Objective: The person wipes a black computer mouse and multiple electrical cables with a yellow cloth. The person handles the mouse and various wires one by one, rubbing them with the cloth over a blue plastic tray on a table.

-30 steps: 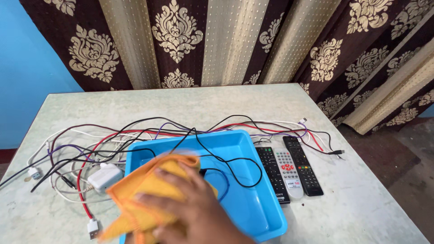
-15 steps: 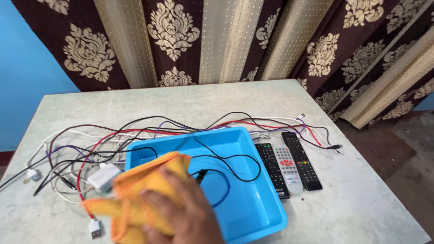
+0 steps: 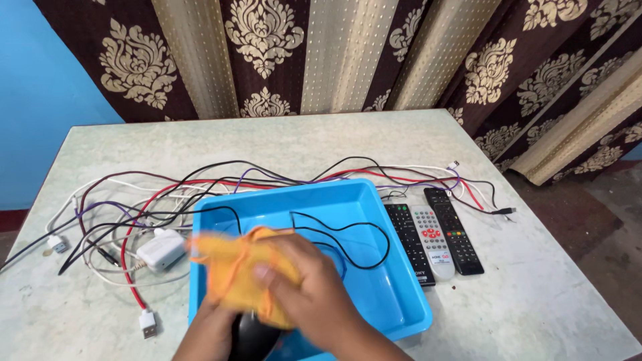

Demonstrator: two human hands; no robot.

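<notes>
Your mouse, a black, smooth-shelled one, sits low in the tray, held from below by your left hand, which is curled around it. It looks light and rigid but likely slippery, so grip its sides, not the cord. Your right hand is closed over the cloth, soft and orange, pressing it on the mouse's top. Cables tangle left of and behind the tray; three remotes lie just right of it.
</notes>
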